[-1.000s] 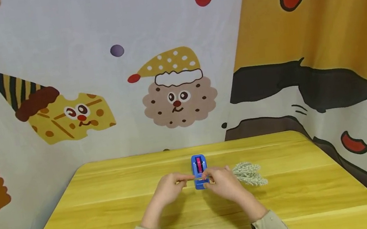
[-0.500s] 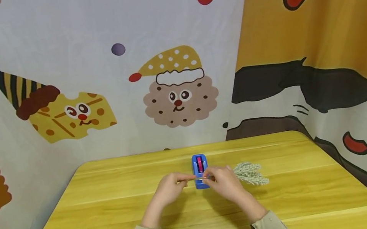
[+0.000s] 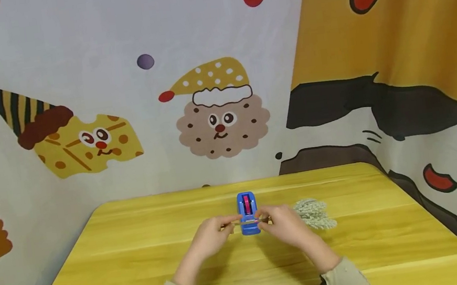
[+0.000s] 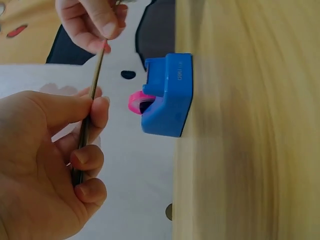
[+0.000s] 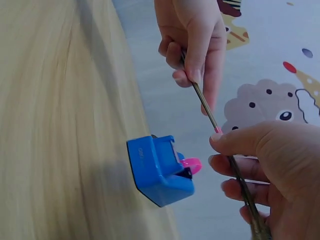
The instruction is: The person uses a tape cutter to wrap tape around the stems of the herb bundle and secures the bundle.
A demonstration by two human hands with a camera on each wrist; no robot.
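Note:
A thin bundle of dried flower stems (image 4: 95,80) runs level between my two hands, its pale, fluffy flower heads (image 3: 313,214) sticking out past the right hand. My left hand (image 3: 211,235) pinches the stem end between thumb and fingers, the other fingers curled along it. Farther up, my right hand (image 3: 284,222) holds the stems, with its thumb beside a small pink band (image 5: 218,130) around them. Just beyond the stems stands a blue tape dispenser (image 4: 172,100) with a pink tape roll (image 4: 135,102); in the head view the stems cross in front of it.
The wooden table (image 3: 148,254) lies under both hands. Behind it hangs a white cloth (image 3: 103,48) printed with cartoon figures. A dark camera is strapped at each wrist.
My right hand has shifted slightly right along with the flower heads, and more stem shows between the hands. The left hand and tape dispenser stay nearly where they were.

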